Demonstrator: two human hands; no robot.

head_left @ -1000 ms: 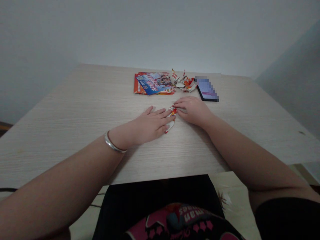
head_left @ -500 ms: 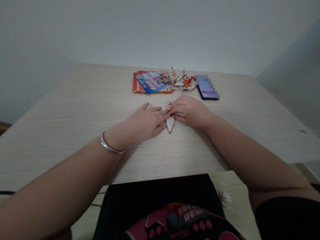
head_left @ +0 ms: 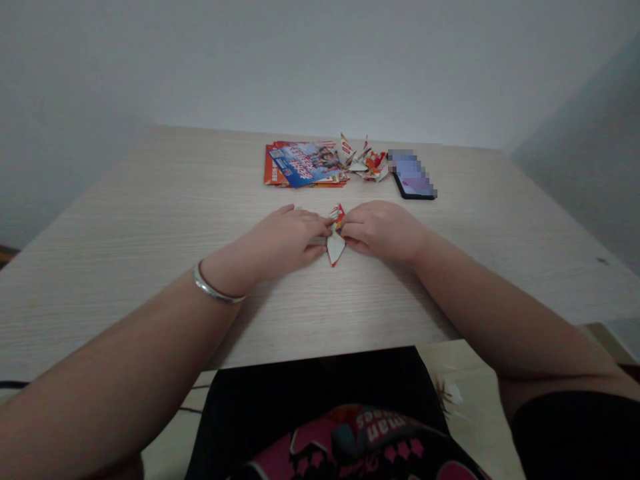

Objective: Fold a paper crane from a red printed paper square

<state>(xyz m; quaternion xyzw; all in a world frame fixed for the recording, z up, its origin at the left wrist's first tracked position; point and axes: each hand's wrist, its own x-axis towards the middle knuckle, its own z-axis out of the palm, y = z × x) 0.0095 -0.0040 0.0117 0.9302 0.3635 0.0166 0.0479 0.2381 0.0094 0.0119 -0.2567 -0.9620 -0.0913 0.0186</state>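
Note:
A small folded paper piece (head_left: 335,240), white with red edges, lies on the light wooden table (head_left: 150,220) between my hands. My left hand (head_left: 280,241), with a silver bracelet on its wrist, has its fingertips curled onto the piece's left edge. My right hand (head_left: 381,231) pinches the piece's right side with its fingers closed. The lower point of the piece shows between the hands; its middle is partly hidden by my fingers.
A stack of colourful printed sheets (head_left: 303,164) lies at the table's far side. Beside it sit several folded paper figures (head_left: 364,162) and a phone (head_left: 413,179). The table's near edge runs just above my lap.
My left hand went from lying flat to curling its fingers onto the piece. Both hands drew closer together, and the paper piece turned more upright between them.

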